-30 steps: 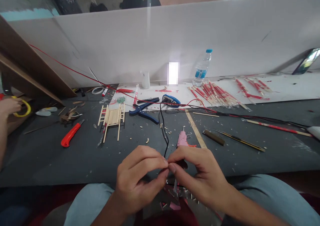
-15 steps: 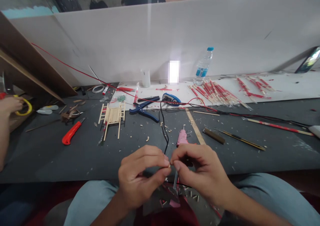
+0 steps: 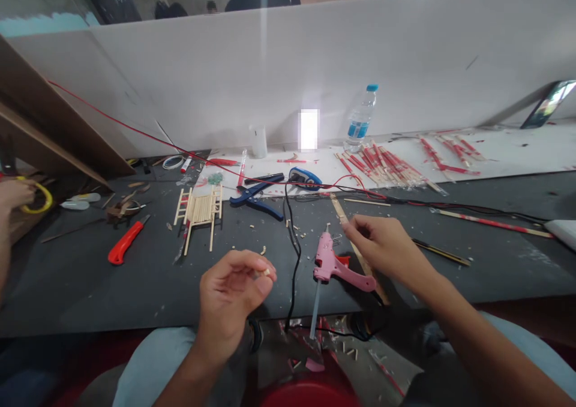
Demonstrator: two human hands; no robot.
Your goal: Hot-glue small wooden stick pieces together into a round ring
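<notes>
My left hand (image 3: 236,299) is closed in a pinch on a small piece of wooden stick (image 3: 266,272), held above the table's front edge. My right hand (image 3: 387,245) hovers over the table to the right of a pink glue gun (image 3: 324,257), its thumb and forefinger drawn together. Whatever is between those fingertips is hidden. They are close to a flat wooden strip (image 3: 339,209). The glue gun lies with its nozzle pointing away and a clear glue stick (image 3: 315,311) jutting over the edge. A small model of pale sticks (image 3: 200,209) stands to the left.
A red utility knife (image 3: 126,242) and blue cutting pliers (image 3: 258,197) lie on the table (image 3: 148,299). Red-wrapped sticks (image 3: 382,164) lie before a water bottle (image 3: 360,122). A black cable (image 3: 296,263) crosses the middle. At far left, another person's hand (image 3: 18,194) holds yellow-handled scissors (image 3: 42,197).
My hands have come apart. The left has drawn slightly left with the wooden piece; the right has moved up and right, uncovering the glue gun. The other person's hand has shifted slightly left.
</notes>
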